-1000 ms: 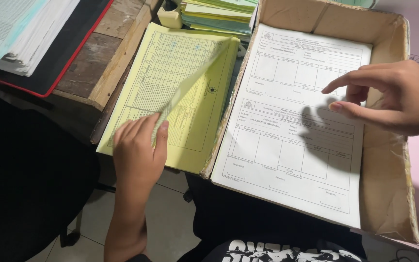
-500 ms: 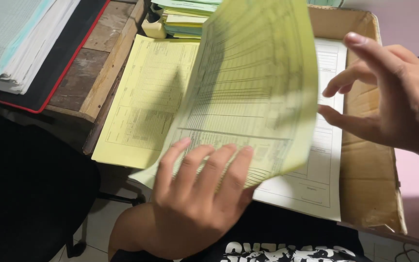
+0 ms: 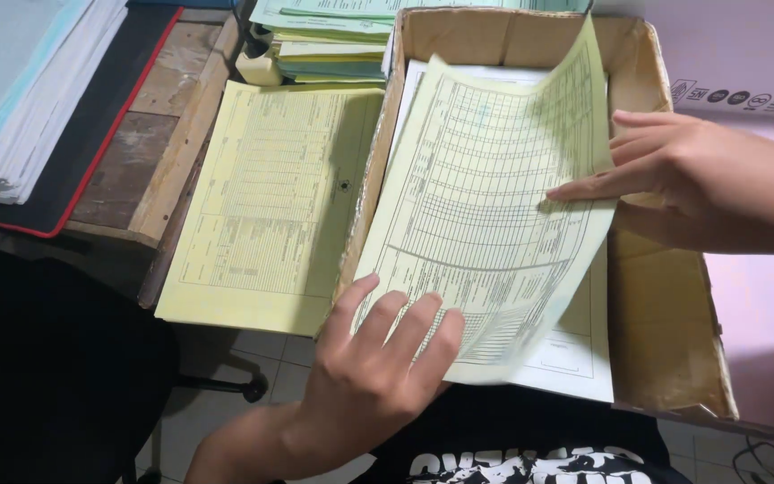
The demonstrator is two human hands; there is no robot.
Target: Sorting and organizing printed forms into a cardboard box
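At the desk edge stood a brown cardboard box (image 3: 674, 341), open-topped, holding white printed forms (image 3: 575, 354). Beside it to the left lay a stack of yellow forms (image 3: 266, 206), part overhanging the wooden desk (image 3: 150, 125). One yellow sheet (image 3: 485, 224) hung curled over the box, not yet laid flat. Left hand (image 3: 378, 376) gripped its lower edge, fingers spread on its face; right hand (image 3: 683, 175) steadied its right edge with loose, open fingers. Green-edged paper stacks (image 3: 324, 36) sat behind.

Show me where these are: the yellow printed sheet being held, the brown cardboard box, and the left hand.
yellow printed sheet (image 3: 485, 206), head view, middle of its gridded face
brown cardboard box (image 3: 665, 332), head view, bare right inner wall
left hand (image 3: 374, 367), head view, back of the hand
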